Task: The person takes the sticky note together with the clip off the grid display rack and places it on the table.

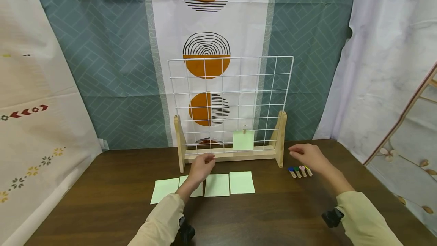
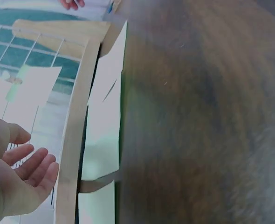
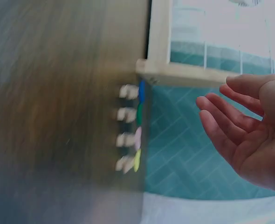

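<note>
My left hand (image 1: 202, 168) hovers over a row of pale green paper squares (image 1: 217, 185) on the table, its fingers loosely bent and holding nothing. Part of one square is hidden behind that wrist. To the right, my right hand (image 1: 310, 155) is held above several small wooden clothespins (image 3: 127, 115) with blue, green, pink and yellow tops; its fingers are relaxed with nothing between them. Another green paper square (image 1: 243, 140) hangs low on a white wire grid (image 1: 231, 75), held by a small clothespin (image 1: 244, 129) at its top edge.
Wooden feet and a crossbar (image 1: 232, 156) hold the grid upright on the dark brown table (image 1: 266, 215). Behind it hangs a teal and white patterned curtain (image 1: 307, 67). Pale patterned cloths stand at the left (image 1: 51, 124) and right sides.
</note>
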Demonstrator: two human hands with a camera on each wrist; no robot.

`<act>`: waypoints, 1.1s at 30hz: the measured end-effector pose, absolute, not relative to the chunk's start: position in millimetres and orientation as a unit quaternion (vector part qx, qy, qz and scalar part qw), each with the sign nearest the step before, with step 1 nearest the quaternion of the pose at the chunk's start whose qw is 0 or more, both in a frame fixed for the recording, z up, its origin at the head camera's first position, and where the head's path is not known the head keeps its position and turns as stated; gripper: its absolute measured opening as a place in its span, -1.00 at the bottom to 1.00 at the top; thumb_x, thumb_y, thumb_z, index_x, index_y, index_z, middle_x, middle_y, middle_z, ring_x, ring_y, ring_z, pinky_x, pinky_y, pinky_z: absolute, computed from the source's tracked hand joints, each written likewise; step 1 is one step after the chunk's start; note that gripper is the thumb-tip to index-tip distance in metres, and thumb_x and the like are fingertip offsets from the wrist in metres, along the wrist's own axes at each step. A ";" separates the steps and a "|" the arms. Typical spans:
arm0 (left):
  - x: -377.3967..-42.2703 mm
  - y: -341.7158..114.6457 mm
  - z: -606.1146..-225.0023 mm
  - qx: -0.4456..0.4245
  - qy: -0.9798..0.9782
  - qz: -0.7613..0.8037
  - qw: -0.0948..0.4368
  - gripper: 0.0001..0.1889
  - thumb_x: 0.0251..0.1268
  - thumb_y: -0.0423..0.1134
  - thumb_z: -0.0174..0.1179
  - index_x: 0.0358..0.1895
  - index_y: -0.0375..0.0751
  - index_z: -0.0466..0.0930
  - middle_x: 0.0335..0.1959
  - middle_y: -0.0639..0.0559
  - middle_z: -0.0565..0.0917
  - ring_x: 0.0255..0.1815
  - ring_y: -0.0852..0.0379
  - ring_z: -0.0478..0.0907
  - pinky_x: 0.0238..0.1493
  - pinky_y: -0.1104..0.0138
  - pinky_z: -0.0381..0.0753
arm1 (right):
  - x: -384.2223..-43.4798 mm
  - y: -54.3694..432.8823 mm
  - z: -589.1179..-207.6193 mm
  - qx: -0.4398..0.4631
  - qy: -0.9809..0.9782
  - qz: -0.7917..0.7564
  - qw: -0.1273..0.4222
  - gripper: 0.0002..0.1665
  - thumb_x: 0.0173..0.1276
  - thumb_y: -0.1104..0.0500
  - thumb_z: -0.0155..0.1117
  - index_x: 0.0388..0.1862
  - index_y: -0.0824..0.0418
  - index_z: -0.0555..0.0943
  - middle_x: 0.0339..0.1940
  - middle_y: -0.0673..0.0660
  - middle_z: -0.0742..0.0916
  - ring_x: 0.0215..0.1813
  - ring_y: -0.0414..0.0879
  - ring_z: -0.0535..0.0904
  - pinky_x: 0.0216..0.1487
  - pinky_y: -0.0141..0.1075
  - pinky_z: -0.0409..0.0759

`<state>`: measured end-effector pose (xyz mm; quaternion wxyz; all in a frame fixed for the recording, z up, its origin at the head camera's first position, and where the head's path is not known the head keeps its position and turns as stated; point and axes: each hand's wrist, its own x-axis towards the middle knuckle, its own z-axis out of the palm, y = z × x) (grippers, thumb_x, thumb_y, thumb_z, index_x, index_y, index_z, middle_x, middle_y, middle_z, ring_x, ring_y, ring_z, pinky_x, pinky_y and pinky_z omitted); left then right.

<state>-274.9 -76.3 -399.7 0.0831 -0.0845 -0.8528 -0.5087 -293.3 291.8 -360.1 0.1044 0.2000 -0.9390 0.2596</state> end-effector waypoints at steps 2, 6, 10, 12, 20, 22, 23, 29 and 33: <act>-278.2 -78.2 -399.0 -0.087 -0.852 -0.509 0.090 -0.70 0.35 -0.40 0.10 0.08 -0.49 0.55 -0.10 -0.22 0.64 -0.03 -0.17 0.56 -0.10 0.09 0.59 | -293.8 285.3 -357.8 0.202 -0.936 0.266 0.114 -0.73 0.39 0.28 0.20 -0.06 0.46 0.64 -0.13 0.34 0.71 -0.07 0.26 0.63 -0.08 0.08 0.58; -287.7 -79.2 -394.8 -0.093 -0.852 -0.503 0.114 -0.70 0.31 -0.41 0.13 0.07 -0.48 0.55 -0.09 -0.25 0.65 -0.03 -0.19 0.58 -0.09 0.09 0.60 | -298.7 271.3 -355.4 0.206 -0.928 0.286 0.119 -0.73 0.39 0.29 0.19 -0.04 0.46 0.63 -0.12 0.33 0.71 -0.06 0.25 0.63 -0.10 0.06 0.59; -299.1 -74.6 -387.9 -0.113 -0.850 -0.498 0.129 -0.68 0.26 -0.42 0.15 0.07 -0.48 0.55 -0.08 -0.29 0.65 -0.05 -0.20 0.59 -0.11 0.10 0.61 | -306.3 255.1 -355.0 0.206 -0.924 0.307 0.099 -0.70 0.41 0.27 0.17 -0.01 0.47 0.62 -0.11 0.34 0.71 -0.04 0.26 0.62 -0.08 0.03 0.60; -304.4 -70.3 -385.2 -0.123 -0.847 -0.500 0.131 -0.67 0.24 -0.43 0.16 0.06 -0.48 0.56 -0.09 -0.30 0.65 -0.05 -0.19 0.60 -0.11 0.11 0.62 | -310.0 246.5 -354.0 0.204 -0.923 0.315 0.089 -0.70 0.42 0.26 0.17 0.00 0.45 0.62 -0.10 0.33 0.71 -0.03 0.25 0.61 -0.09 0.02 0.61; -318.0 -49.6 -381.4 -0.124 -0.821 -0.545 0.116 -0.65 0.21 -0.46 0.19 0.08 -0.52 0.55 -0.08 -0.29 0.66 -0.03 -0.15 0.59 -0.08 0.18 0.61 | -318.8 209.2 -334.6 0.206 -0.908 0.354 0.093 -0.68 0.40 0.28 0.18 0.06 0.44 0.59 -0.05 0.33 0.70 0.02 0.23 0.60 -0.08 -0.03 0.61; -319.1 -44.7 -380.5 -0.120 -0.815 -0.557 0.105 -0.63 0.22 -0.46 0.20 0.10 -0.53 0.53 -0.06 -0.31 0.64 -0.01 -0.16 0.59 -0.07 0.18 0.61 | -321.6 200.4 -328.6 0.206 -0.901 0.368 0.097 -0.66 0.40 0.29 0.18 0.09 0.44 0.58 -0.02 0.33 0.69 0.04 0.21 0.60 -0.07 -0.04 0.61; -319.5 -42.3 -380.1 -0.119 -0.813 -0.561 0.100 -0.62 0.22 -0.47 0.20 0.11 -0.54 0.52 -0.05 -0.32 0.64 0.00 -0.17 0.58 -0.06 0.18 0.61 | -323.0 196.5 -325.7 0.204 -0.899 0.375 0.098 -0.65 0.40 0.30 0.18 0.10 0.44 0.57 0.00 0.33 0.68 0.05 0.21 0.60 -0.07 -0.05 0.61; -321.4 -28.1 -381.3 -0.113 -0.811 -0.568 0.080 -0.62 0.22 -0.49 0.20 0.10 -0.57 0.49 -0.06 -0.33 0.64 -0.01 -0.19 0.59 -0.08 0.20 0.63 | -331.9 176.1 -315.6 0.187 -0.889 0.406 0.101 -0.61 0.40 0.28 0.20 0.17 0.38 0.56 0.06 0.30 0.67 0.05 0.15 0.62 -0.07 -0.10 0.62; -321.9 -19.6 -384.0 -0.106 -0.811 -0.571 0.078 -0.64 0.22 -0.48 0.21 0.09 -0.57 0.50 -0.06 -0.34 0.64 -0.01 -0.19 0.60 -0.08 0.19 0.63 | -336.7 165.7 -315.0 0.179 -0.878 0.435 0.085 -0.61 0.41 0.31 0.18 0.18 0.42 0.54 0.09 0.33 0.65 0.01 0.15 0.64 -0.10 -0.16 0.64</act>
